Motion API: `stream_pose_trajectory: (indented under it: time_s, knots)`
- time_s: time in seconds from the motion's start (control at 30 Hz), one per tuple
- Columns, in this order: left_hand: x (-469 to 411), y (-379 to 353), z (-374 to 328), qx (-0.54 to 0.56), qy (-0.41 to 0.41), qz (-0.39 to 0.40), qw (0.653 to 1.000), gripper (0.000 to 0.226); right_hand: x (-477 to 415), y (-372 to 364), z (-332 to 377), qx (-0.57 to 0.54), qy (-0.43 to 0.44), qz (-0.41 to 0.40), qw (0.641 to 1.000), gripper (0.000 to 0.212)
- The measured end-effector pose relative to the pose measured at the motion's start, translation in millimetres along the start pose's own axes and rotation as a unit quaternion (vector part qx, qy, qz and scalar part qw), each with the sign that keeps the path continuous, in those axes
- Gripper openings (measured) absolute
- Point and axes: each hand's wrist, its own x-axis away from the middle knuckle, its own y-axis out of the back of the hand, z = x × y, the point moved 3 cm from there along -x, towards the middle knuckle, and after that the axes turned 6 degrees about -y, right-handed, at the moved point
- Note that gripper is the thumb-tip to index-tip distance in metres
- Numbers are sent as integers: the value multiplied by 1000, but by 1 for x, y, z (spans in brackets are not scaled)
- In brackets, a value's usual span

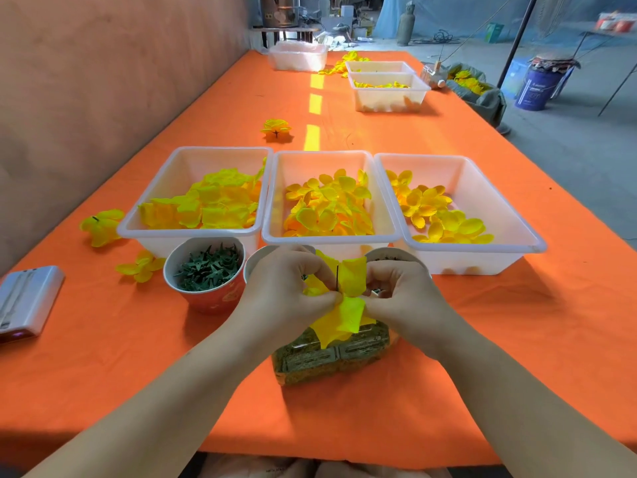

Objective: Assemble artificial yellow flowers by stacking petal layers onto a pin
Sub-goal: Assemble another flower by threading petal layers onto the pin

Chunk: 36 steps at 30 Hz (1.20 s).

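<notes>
Left hand: fingers curled, pinching the petal layer from the left side.
Right hand: fingers curled, pinching the same petal layer from the right; the two hands meet at its middle.
Petal layer: bright yellow fabric, held above the tabletop near the front edge, lobes spreading up and down from between the hands.
Pin: thin dark shaft, upright, rising through the middle of the petal layer between the fingertips.
Clear box: directly beneath the hands, holding greenish-brown contents too fine to identify.
Cup: red outside, just left of the left hand, filled with green star pieces.
Two further cups: largely hidden behind the hands.
Left bin: white, holding large yellow petals.
Middle bin: white, holding yellow-orange petals.
Right bin: white, holding smaller rounded yellow petals.
Yellow flower: on the tabletop beyond the bins; another flower left of the left bin.
Grey device: at the tabletop's left edge.
</notes>
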Motion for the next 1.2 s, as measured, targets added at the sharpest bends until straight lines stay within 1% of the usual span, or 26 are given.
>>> stream_pose_trajectory:
  time_s: [0.07, 0.13, 0.2, 0.23, 0.3, 0.33, 0.37, 0.47, 0.57, 0.6, 0.67, 0.73, 0.8, 0.87, 0.9, 0.93, 1.0, 1.03, 1.07, 1.1, 1.13, 1.2]
  knots:
    - [1, -1, 2, 4, 15, 0, 1000, 11, -2, 4, 1, -4, -30, -13, 999, 16]
    - [1, -1, 3, 2, 24, 2, 1000, 9, -10, 10, 4, -31, -85, -41, 995, 11]
    - [1, -1, 3, -4, 23, -1, 1000, 13, -13, 14, 9, -43, -146, -43, 987, 20]
    - [1, -1, 2, -5, 23, -3, 1000, 16, -11, 15, 11, -14, -129, -24, 991, 25]
    - [1, -1, 2, -5, 23, -3, 1000, 19, 0, 13, 17, 90, -73, 33, 993, 38]
    - [1, -1, 2, -3, 23, -1, 1000, 18, 3, 11, 18, 112, -74, 49, 990, 42]
    - [1, -2, 2, -1, 23, 1, 1000, 18, 6, 11, 16, 106, -83, 55, 989, 42]
    - [2, -1, 1, -6, 20, 5, 1000, 17, -2, 13, 15, 95, -91, 34, 991, 39]
    - [1, 1, -1, -26, 8, -4, 1000, 18, -4, 15, 15, 141, -80, 2, 987, 34]
    - [1, 2, -1, -38, 0, -5, 999, 17, -3, 16, 15, 152, -73, -7, 986, 35]
    - [0, 3, -4, -70, -20, -6, 997, 18, -2, 17, 15, 147, -71, -11, 987, 47]
    - [0, 3, -6, -103, -41, -7, 994, 17, 0, 17, 14, 130, -94, 8, 987, 57]
    - [0, 3, -7, -119, -58, -10, 991, 12, 1, 16, 12, 130, -114, 20, 985, 54]
    - [-2, 4, -7, -122, -70, -5, 990, 9, 1, 14, 9, 150, -125, 1, 981, 49]
    - [-2, 4, -6, -126, -74, 5, 989, 9, 1, 13, 8, 175, -116, -24, 977, 45]
    - [-4, 5, -6, -132, -79, 16, 988, 9, 2, 11, 8, 212, -88, -65, 971, 38]
    - [-5, 4, -6, -137, -84, 33, 986, 9, 6, 10, 17, 266, 10, -169, 949, 22]
    - [-5, 3, -6, -135, -82, 37, 987, 9, 8, 8, 23, 263, 68, -198, 942, 19]
    - [-5, 3, -6, -131, -78, 38, 988, 12, 10, 6, 28, 242, 123, -202, 941, 17]
    - [-5, 3, -6, -124, -74, 37, 989, 17, 12, 3, 32, 214, 161, -186, 945, 14]
    - [-5, 3, -6, -117, -73, 35, 990, 21, 12, -1, 34, 186, 178, -157, 953, 12]
    - [-5, 4, -5, -108, -76, 33, 991, 27, 11, -6, 32, 138, 157, -99, 973, 13]
